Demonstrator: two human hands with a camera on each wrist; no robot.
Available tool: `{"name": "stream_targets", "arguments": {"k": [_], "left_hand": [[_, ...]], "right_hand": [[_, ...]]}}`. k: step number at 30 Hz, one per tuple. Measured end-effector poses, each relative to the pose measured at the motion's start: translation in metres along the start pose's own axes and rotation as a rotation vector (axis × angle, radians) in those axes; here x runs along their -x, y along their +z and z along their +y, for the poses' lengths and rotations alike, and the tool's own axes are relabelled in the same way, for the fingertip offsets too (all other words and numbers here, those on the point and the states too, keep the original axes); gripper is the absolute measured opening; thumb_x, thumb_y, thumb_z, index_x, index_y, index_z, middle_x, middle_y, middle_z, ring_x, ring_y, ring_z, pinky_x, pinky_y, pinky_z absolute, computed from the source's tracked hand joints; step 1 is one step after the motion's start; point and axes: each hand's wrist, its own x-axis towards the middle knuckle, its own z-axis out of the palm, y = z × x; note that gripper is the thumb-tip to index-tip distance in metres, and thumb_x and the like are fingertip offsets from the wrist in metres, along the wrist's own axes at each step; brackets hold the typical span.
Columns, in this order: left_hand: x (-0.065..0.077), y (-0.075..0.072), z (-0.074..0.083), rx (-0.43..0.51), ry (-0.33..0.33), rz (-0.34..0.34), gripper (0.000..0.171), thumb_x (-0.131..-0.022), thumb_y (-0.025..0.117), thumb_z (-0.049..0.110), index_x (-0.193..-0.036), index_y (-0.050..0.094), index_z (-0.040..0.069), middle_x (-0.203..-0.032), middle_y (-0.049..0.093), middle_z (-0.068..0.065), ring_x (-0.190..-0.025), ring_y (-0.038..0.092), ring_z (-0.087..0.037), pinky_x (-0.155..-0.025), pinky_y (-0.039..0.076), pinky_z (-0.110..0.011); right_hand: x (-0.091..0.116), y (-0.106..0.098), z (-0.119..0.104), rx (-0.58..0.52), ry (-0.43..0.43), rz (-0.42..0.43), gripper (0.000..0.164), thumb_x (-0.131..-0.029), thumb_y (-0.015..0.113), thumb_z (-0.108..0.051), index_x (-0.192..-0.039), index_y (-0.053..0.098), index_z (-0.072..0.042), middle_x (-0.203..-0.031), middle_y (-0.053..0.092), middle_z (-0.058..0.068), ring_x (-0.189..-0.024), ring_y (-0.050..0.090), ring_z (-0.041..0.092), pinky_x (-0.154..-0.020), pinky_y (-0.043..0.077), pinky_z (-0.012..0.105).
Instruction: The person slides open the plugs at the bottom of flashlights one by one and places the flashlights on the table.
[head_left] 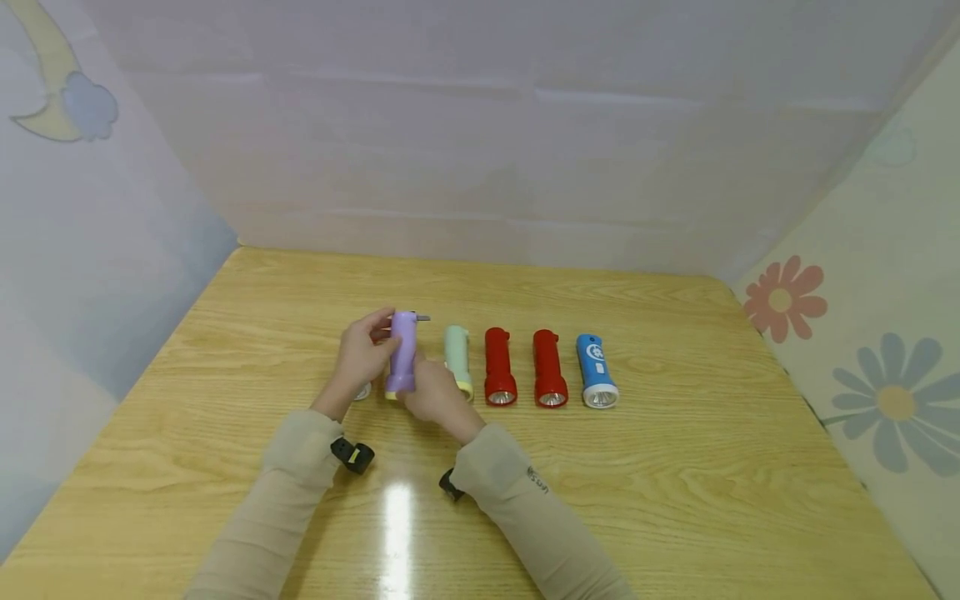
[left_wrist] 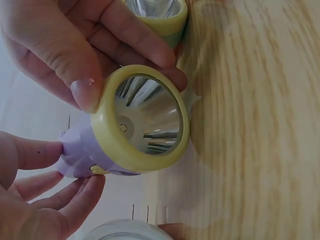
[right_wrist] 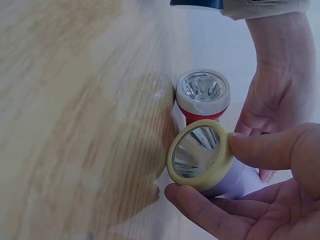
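Note:
A purple flashlight (head_left: pixel 403 346) with a yellow rim (left_wrist: pixel 107 132) lies between both hands, lens end toward the person. My left hand (head_left: pixel 362 357) grips its body from the left, thumb on one side and fingers on the other. My right hand (head_left: pixel 437 392) pinches the lens end, with the thumb (right_wrist: pixel 260 149) on the yellow rim. A small metal piece (head_left: pixel 423 317) sticks out to the right at the far end. Partly behind the left hand is a red flashlight with a silver-white rim (right_wrist: pixel 202 95). Right beside the right hand lies a pale green flashlight (head_left: pixel 456 350).
Farther right along the row lie a red flashlight (head_left: pixel 498 362), another red flashlight (head_left: pixel 548 364) and a blue flashlight (head_left: pixel 592 360) with a white rim. All lie on a wooden table (head_left: pixel 675 500). Printed cloth (head_left: pixel 487 150) hangs behind the table and at both sides.

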Motion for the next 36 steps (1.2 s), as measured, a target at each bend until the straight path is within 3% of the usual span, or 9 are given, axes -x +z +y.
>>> {"name": "stream_targets", "arguments": {"k": [12,20,28,36], "left_hand": [[-0.004,0.003,-0.001,-0.076,-0.042,-0.031,0.046,-0.085,0.054,-0.006,-0.128,0.040,-0.015,-0.119,0.050,-0.032,-0.107,0.052,-0.040,-0.090,0.043,-0.043],[-0.005,0.004,-0.001,-0.108,-0.064,-0.060,0.046,-0.085,0.053,-0.007,-0.128,0.040,-0.015,-0.121,0.049,-0.032,-0.108,0.051,-0.041,-0.090,0.042,-0.044],[-0.008,0.002,-0.003,-0.170,-0.037,-0.065,0.044,-0.084,0.053,-0.006,-0.125,0.042,-0.017,-0.117,0.051,-0.033,-0.106,0.053,-0.042,-0.088,0.044,-0.044],[-0.011,-0.001,-0.006,-0.188,-0.098,-0.093,0.046,-0.085,0.051,-0.003,-0.128,0.039,-0.015,-0.120,0.050,-0.032,-0.110,0.051,-0.039,-0.091,0.042,-0.043]], "right_hand": [[-0.002,-0.001,0.002,-0.041,0.011,-0.022,0.036,-0.082,0.066,-0.012,-0.113,0.053,0.002,-0.094,0.062,0.013,-0.075,0.054,0.017,-0.065,0.046,0.028],[-0.004,0.001,0.005,-0.072,-0.011,-0.016,0.029,-0.083,0.065,-0.011,-0.107,0.056,0.001,-0.089,0.062,0.011,-0.068,0.051,0.015,-0.060,0.044,0.025],[-0.005,0.003,0.004,-0.101,0.001,-0.025,0.024,-0.085,0.064,-0.013,-0.103,0.058,0.001,-0.082,0.059,0.007,-0.065,0.049,0.014,-0.057,0.041,0.024],[-0.008,0.007,0.004,-0.107,-0.008,-0.030,0.021,-0.087,0.062,-0.016,-0.101,0.060,0.000,-0.077,0.057,0.005,-0.062,0.047,0.013,-0.055,0.039,0.023]]}}
